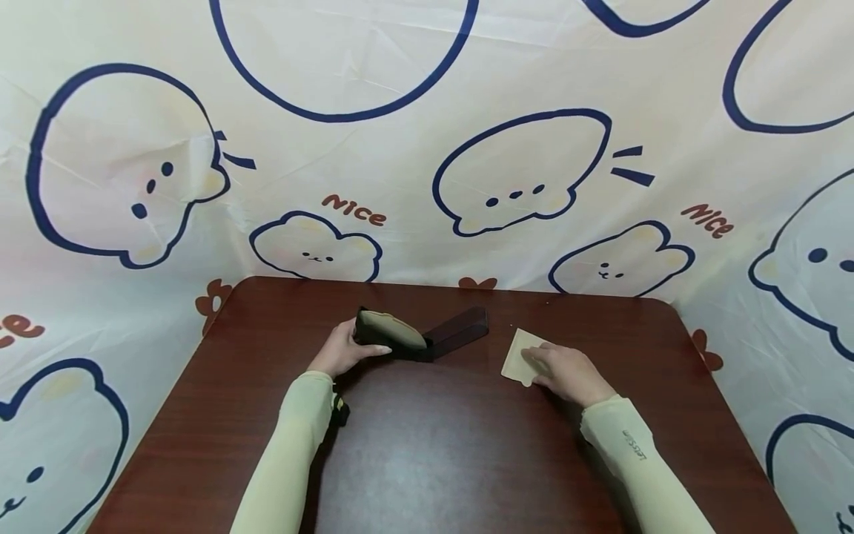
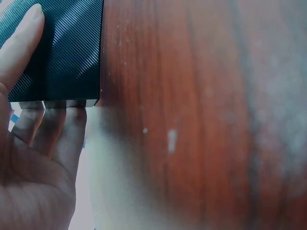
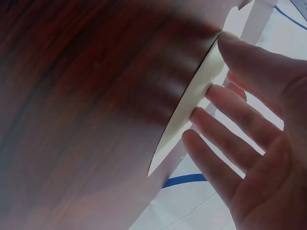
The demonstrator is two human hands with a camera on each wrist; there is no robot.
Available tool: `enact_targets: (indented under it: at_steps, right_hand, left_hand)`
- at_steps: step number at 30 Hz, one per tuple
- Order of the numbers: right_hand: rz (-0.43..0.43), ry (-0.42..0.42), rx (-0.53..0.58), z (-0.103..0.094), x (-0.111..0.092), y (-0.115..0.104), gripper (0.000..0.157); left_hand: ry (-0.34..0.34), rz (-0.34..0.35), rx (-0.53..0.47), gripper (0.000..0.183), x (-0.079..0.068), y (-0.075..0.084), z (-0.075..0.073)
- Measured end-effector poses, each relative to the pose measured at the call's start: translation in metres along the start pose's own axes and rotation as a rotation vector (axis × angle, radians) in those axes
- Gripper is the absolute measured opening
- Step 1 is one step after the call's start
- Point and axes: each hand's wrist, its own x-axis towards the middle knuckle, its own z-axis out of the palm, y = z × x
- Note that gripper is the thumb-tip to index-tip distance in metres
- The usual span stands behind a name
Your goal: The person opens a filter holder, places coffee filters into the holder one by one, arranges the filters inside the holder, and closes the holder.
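My left hand [image 1: 343, 348] grips the left end of a dark box [image 1: 403, 350], thumb on the near side. Its flat dark lid [image 1: 460, 334] lies folded out to the right. A cream lining or insert [image 1: 390, 328] shows at the box's upper side. Up close, the left wrist view shows the box's finely ribbed dark face [image 2: 67, 52] under the thumb, with fingers behind its pale edge. To the right, my right hand [image 1: 567, 371] pinches a thin, flat cream piece [image 1: 514, 362] with a small tab on its near edge. The right wrist view shows thumb and fingertips along this piece [image 3: 192, 103].
A dark brown wooden table [image 1: 427, 445] lies under both hands. Behind it and at both sides hangs a pale cloth [image 1: 400, 163] printed with blue-outlined bears. A black strap [image 1: 340, 410] sits at the left wrist.
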Motion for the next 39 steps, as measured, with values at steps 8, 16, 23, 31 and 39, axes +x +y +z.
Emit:
enact_targets:
  at_steps: [8,16,23,31,39]
  right_hand:
    - [0.037,-0.027,0.007,0.001,0.001,-0.002,0.052]
    - [-0.011,0.069,0.014,0.005,0.001,-0.004,0.044]
    - [-0.017,0.087,-0.006,0.002,0.002,-0.009,0.042]
    - [-0.035,0.067,0.001,-0.001,0.005,-0.003,0.028]
    - [-0.013,0.08,0.056,-0.005,0.007,0.002,0.017]
  left_hand:
    - [-0.008,-0.016,-0.026,0.05,0.0,-0.001,0.003]
    - [-0.002,-0.013,-0.008,0.048,-0.003,-0.003,0.0]
    - [-0.001,-0.007,0.004,0.047,-0.003,-0.001,-0.002]
    - [0.0,-0.023,0.004,0.047,-0.001,0.001,-0.002]
    - [-0.003,-0.029,-0.001,0.052,0.001,0.002,-0.002]
